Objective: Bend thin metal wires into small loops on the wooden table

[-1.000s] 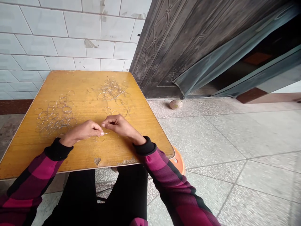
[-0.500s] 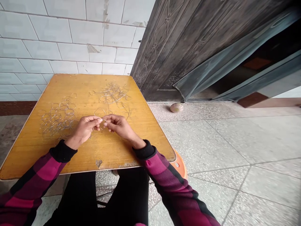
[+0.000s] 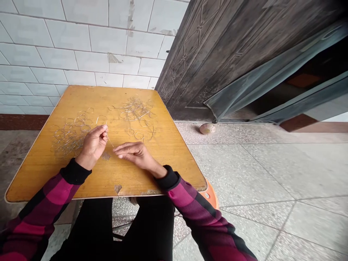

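My left hand [image 3: 94, 143] is closed in a pinch on a thin wire ring [image 3: 102, 120], lifted over the wooden table [image 3: 125, 174] beside a heap of finished wire rings [image 3: 69, 134]. A short straight end of the wire hangs from the pinch toward my right hand. My right hand [image 3: 133, 152] lies low on the table with its fingers stretched out and nothing in them. A second heap of wire loops [image 3: 133, 108] lies farther back on the table.
A few loose wire loops [image 3: 138, 135] lie between the heaps. The table stands against a white tiled wall [image 3: 81, 43]. A dark metal door [image 3: 217, 54] is at the right, with a small round stone [image 3: 207, 128] on the floor and an orange stool [image 3: 209, 194] under the table's corner.
My hands have parted. The left hand carried the wire ring up and to the left toward the heap; the right hand let go and flattened on the table.
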Motion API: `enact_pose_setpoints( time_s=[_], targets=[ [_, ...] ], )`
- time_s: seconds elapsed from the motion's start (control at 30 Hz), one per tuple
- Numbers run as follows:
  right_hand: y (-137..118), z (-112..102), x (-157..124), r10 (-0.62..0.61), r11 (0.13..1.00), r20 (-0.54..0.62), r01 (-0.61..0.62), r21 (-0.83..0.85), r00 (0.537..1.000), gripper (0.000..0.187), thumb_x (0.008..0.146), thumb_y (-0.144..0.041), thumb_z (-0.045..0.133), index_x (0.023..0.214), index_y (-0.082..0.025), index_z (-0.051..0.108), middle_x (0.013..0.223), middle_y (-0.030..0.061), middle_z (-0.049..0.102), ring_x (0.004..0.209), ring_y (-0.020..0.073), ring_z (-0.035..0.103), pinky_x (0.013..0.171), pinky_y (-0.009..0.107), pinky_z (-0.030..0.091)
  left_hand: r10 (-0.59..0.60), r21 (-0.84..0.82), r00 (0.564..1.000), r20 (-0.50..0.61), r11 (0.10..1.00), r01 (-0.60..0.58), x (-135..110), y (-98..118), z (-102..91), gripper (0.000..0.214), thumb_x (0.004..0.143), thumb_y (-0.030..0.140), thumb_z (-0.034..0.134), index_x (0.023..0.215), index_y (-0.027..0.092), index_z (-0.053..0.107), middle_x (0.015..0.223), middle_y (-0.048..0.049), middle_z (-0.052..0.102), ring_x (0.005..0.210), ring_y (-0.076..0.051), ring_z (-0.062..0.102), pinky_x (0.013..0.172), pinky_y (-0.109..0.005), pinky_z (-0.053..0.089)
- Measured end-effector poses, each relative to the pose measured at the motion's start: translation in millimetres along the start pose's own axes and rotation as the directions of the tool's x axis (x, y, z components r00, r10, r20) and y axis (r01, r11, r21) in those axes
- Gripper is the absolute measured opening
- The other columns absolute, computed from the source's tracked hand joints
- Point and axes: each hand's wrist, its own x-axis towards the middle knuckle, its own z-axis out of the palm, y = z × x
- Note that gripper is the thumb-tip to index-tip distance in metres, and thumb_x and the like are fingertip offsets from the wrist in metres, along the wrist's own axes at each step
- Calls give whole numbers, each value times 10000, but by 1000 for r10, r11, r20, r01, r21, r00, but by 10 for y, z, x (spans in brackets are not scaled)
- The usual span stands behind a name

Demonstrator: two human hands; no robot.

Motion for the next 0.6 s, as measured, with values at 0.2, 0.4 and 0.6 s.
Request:
enact_pose_setpoints(
  time_s=[0.2,0.4,0.6],
  targets=[
    [109,268,-35,-315,846,176,360,-394,933,200,932,-171,539,993,-133,726,1071,127,726,1116,196,642,934,351,558,-31,-71,1000,2,997,31,18,85,14,153,669,44,691,624,129,572,600,39,546,480,-2,449,441,-101,348],
    [-111,79,-47,-60,970,286,123,-209,957,207,867,-325,653,843,-137,734,676,49,710,576,105,642,547,211,514,113,128,988,109,984,-127,-56,141,27,174,622,165,777,632,126,608,625,22,566,482,-15,420,437,-137,314],
    [-137,-241,9,214,947,-358,-103,304,909,201,797,-402,704,814,-205,736,625,-30,635,397,23,385,373,174,295,119,406,946,300,882,-240,-154,-20,21,189,675,299,758,667,136,662,593,22,544,516,-54,416,482,-195,303]
  ],
)
